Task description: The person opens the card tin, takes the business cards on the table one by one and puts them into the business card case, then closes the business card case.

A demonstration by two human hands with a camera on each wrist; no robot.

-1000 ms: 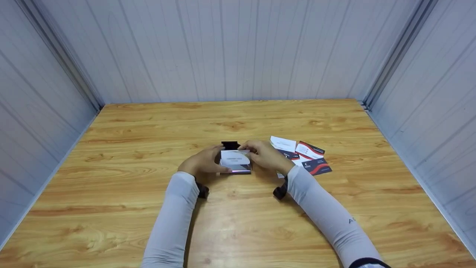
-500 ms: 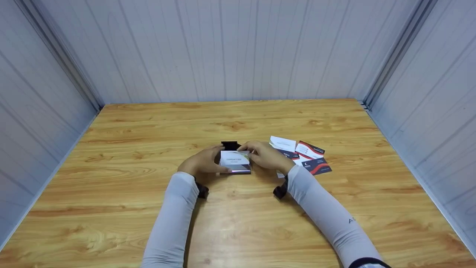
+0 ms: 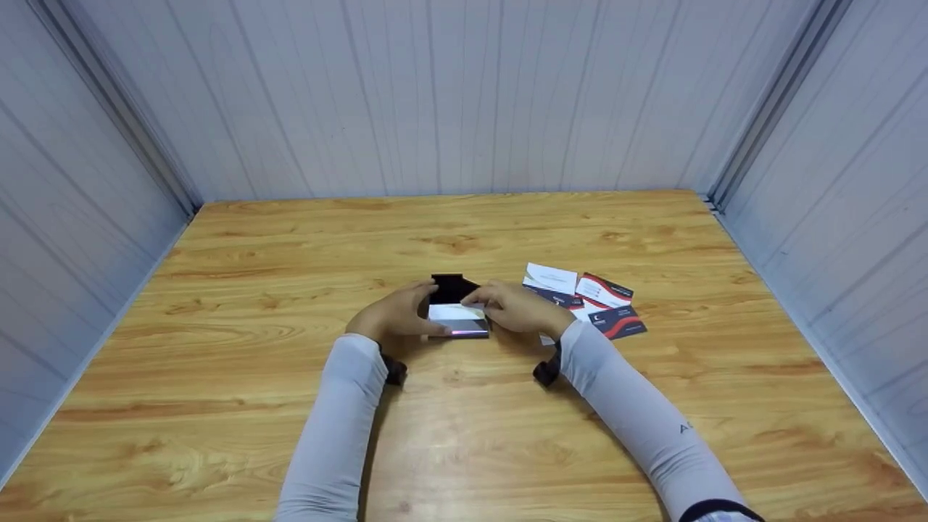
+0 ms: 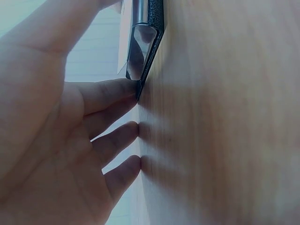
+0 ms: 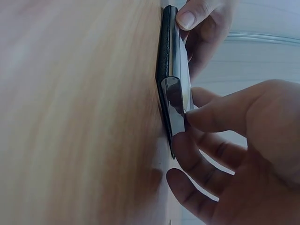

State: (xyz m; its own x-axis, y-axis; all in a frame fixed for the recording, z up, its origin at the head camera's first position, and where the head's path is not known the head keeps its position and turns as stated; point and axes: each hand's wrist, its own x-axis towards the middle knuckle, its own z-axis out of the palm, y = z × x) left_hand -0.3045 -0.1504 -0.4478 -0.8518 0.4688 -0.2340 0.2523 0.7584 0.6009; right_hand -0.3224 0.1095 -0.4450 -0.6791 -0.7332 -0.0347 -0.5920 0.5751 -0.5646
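A card case (image 3: 470, 336) with a shiny metal body and a black textured cover lies on the table, its black lid (image 3: 446, 288) raised at the far side. A white business card (image 3: 454, 312) lies partly in it, under the metal at the near side. My left hand (image 3: 395, 313) holds the case from the left, thumb on the near edge and fingers by the lid. In the left wrist view, the lower fingertips touch the table. My right hand (image 3: 525, 308) pinches the card at its far right corner. In the right wrist view, the thumb (image 5: 206, 119) meets the card's edge.
Several loose business cards lie overlapping right of the case, among them a white one (image 3: 549, 278), a red-and-white one (image 3: 605, 291) and a dark one with a red stripe (image 3: 616, 322). Pale panelled walls (image 3: 464, 101) bound the wooden table (image 3: 290, 246).
The white card has slid toward the near side, deeper into the case, and more of the black lid shows. My right fingers have followed it slightly; the left hand stays put.
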